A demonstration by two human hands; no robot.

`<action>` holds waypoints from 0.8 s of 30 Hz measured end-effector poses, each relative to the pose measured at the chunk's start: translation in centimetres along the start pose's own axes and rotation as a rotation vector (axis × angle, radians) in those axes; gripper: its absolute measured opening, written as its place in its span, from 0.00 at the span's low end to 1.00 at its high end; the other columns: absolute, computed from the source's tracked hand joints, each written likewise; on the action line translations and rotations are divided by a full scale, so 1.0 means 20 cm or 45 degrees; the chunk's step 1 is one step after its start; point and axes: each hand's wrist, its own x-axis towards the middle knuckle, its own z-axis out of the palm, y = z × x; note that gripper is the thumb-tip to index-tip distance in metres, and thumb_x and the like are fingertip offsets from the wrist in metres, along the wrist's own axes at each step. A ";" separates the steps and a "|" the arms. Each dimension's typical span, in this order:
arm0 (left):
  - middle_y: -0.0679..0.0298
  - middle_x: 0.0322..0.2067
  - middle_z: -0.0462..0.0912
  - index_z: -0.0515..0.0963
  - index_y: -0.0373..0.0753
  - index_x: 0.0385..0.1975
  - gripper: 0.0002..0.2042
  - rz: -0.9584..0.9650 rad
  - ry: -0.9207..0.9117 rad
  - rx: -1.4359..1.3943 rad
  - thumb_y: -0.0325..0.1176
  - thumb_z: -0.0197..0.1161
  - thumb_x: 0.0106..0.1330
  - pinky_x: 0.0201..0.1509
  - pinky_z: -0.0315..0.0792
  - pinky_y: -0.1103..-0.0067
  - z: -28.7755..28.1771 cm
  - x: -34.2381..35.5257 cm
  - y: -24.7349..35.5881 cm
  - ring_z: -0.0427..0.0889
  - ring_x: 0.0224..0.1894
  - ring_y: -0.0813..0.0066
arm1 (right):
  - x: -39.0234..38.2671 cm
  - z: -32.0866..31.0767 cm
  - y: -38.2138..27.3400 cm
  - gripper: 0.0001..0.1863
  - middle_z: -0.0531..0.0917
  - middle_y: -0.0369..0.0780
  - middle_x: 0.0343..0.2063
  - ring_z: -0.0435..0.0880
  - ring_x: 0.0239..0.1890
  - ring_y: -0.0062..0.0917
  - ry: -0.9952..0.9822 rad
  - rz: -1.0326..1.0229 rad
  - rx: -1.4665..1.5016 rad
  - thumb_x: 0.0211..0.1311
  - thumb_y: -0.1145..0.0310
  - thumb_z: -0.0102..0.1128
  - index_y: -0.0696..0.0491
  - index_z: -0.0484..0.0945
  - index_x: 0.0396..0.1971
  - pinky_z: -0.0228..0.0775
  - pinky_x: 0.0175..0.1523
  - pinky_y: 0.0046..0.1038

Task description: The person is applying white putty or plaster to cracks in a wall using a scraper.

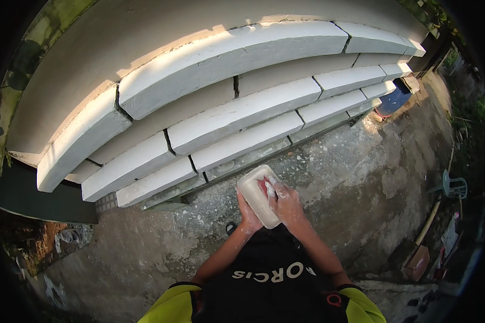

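Observation:
My left hand [249, 216] grips an off-white rectangular tub [257, 200] with rounded corners from its left side, holding it in front of my body. Over the tub's right side, my right hand [289, 205] is curled with white residue on its fingers. Between those fingers and the tub shows a small red or pink piece [262, 186]; its kind is not clear. Just beyond the tub stands a row of long white moulded blocks [248, 146], curved and stepped, with dark gaps between sections.
A pale wall [161, 24] rises behind the blocks. A dark green panel [43, 196] is at left, a blue container [394, 101] at the far right end. A green plastic chair [456, 186] and a reddish box [416, 264] are at right. White splashes mark the concrete ground [355, 177].

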 end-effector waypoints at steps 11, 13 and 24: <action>0.59 0.52 0.73 0.66 0.43 0.58 0.37 0.063 0.066 -0.024 0.69 0.34 0.63 0.59 0.68 0.65 0.04 0.02 0.03 0.73 0.54 0.60 | -0.02 0.00 -0.10 0.17 0.82 0.51 0.36 0.81 0.37 0.48 0.035 0.059 0.036 0.56 0.75 0.53 0.54 0.76 0.47 0.74 0.43 0.42; 0.59 0.52 0.73 0.66 0.43 0.57 0.37 0.095 0.007 0.020 0.69 0.34 0.63 0.60 0.67 0.66 0.04 0.02 0.04 0.73 0.54 0.61 | -0.03 0.01 -0.11 0.16 0.82 0.51 0.37 0.81 0.37 0.48 0.048 -0.072 0.089 0.57 0.74 0.53 0.55 0.76 0.47 0.75 0.43 0.41; 0.58 0.52 0.73 0.66 0.42 0.58 0.37 0.063 -0.101 -0.006 0.69 0.33 0.63 0.60 0.67 0.65 0.08 0.02 0.06 0.73 0.53 0.61 | 0.07 -0.04 -0.01 0.16 0.82 0.52 0.36 0.82 0.34 0.47 0.217 -0.099 0.005 0.60 0.69 0.51 0.58 0.75 0.47 0.76 0.38 0.41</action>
